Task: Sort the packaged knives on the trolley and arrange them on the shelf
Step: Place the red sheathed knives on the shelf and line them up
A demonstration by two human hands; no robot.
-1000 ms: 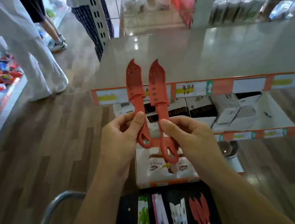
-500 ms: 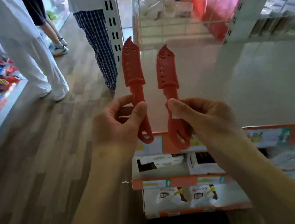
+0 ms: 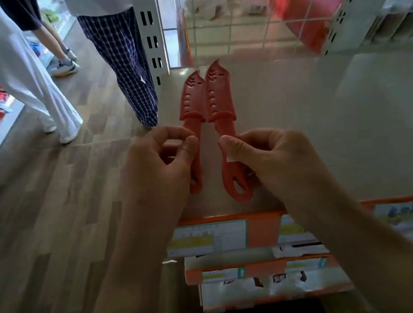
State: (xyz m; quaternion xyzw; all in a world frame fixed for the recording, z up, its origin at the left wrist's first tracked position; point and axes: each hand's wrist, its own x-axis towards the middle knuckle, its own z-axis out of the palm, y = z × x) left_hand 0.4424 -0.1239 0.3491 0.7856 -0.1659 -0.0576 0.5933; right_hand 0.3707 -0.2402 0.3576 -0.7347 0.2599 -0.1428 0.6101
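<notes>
Red sheathed knives are held as a pair. The left knife [image 3: 192, 106] is pinched at its handle between thumb and forefinger of the left hand [image 3: 155, 173], and the right knife [image 3: 219, 97] is clamped at its handle between thumb and curled fingers of the right hand [image 3: 273, 158].

A second ago both were raised upright in the air in front of the shelf edge. Now they are brought low over the top shelf board [image 3: 327, 128], tips pointing away and guards almost touching. Whether they rest on it cannot be told, but placement is judged to be under way.

No brand is seen on the sheaths. A white sticker [image 3: 230, 158] by the right thumb and the price strip [image 3: 261, 230] below are too blurred to be read.
</notes>
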